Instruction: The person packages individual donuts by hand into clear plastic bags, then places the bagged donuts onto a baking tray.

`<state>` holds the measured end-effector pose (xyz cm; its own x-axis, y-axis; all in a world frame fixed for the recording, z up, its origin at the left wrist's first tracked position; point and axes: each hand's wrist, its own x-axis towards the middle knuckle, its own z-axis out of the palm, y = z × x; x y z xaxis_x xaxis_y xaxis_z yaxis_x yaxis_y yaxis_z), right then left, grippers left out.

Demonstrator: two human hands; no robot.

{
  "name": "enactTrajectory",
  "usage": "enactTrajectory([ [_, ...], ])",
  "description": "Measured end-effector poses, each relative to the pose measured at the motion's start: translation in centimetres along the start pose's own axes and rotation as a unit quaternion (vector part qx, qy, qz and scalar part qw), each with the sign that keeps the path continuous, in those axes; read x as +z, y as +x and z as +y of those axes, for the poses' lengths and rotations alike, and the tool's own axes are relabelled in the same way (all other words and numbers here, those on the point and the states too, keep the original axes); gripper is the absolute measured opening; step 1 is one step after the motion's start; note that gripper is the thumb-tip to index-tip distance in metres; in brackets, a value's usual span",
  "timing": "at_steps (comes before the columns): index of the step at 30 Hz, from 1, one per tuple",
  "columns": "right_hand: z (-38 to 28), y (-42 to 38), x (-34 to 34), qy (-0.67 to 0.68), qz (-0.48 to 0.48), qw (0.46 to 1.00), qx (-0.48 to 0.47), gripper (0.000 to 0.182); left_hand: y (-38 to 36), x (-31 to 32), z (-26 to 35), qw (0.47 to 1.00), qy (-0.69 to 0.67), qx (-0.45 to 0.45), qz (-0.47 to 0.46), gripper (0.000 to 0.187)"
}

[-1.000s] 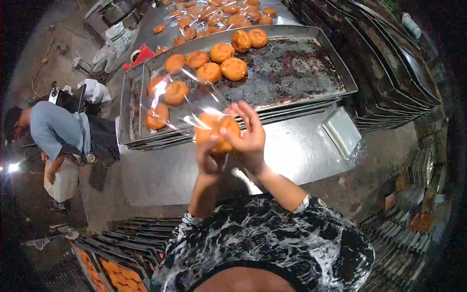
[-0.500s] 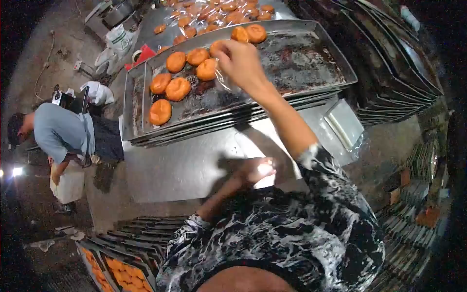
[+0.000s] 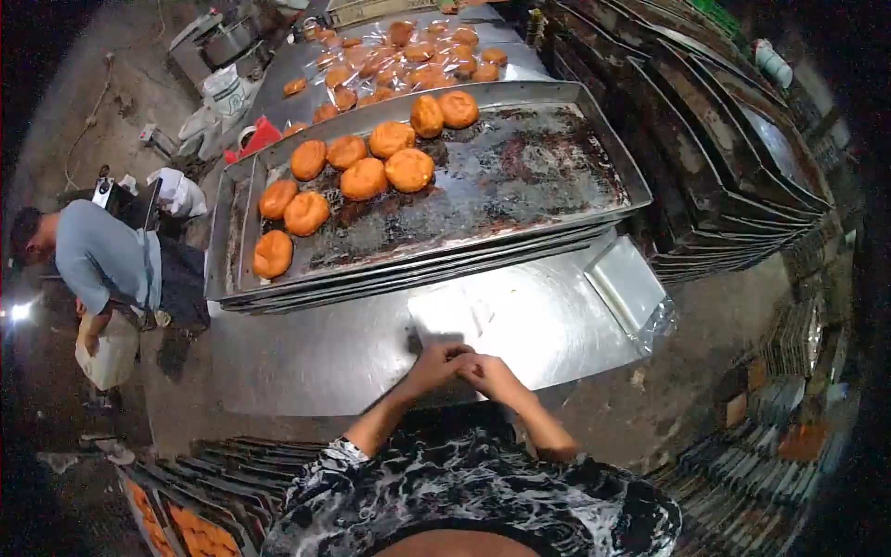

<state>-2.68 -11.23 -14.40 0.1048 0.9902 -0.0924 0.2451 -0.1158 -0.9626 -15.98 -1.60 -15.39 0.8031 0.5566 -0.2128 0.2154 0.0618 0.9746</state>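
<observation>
My left hand (image 3: 433, 369) and my right hand (image 3: 489, 373) meet at the front edge of the metal table (image 3: 306, 357). The fingers of both are bent and pinched together, and what they hold, if anything, is too small to make out. Just beyond them a pale, glaring sheet or bag (image 3: 441, 311) lies on the tabletop. Behind it stands a stack of dark baking trays (image 3: 520, 176). Round golden-brown buns (image 3: 363, 179) sit on the left part of the top tray. To the right lies a pile of clear plastic bags (image 3: 626, 283).
Many plastic-wrapped buns (image 3: 422, 60) lie behind the trays, near a red tape dispenser (image 3: 252, 139). More dark trays (image 3: 724, 158) stand stacked at right. A person (image 3: 107, 255) bends over a pale container at left. A rack with buns (image 3: 200, 534) stands at lower left.
My right hand has come back from over the buns to meet my left hand at the table's front. A bun near where it was now shows fully. The view has shifted.
</observation>
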Motion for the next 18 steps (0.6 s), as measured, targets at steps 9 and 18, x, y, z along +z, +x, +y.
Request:
enactTrajectory([
  [9,2.3,2.9,0.3,0.428,-0.019,0.882,0.194,0.026,-0.3,1.1,4.7,0.974,0.092,0.107,0.175,0.019],
  [18,-13.7,13.9,4.7,0.431,-0.216,0.874,0.063,0.039,-3.0,-11.4,11.7,0.891,-0.341,0.07,0.291,0.042],
])
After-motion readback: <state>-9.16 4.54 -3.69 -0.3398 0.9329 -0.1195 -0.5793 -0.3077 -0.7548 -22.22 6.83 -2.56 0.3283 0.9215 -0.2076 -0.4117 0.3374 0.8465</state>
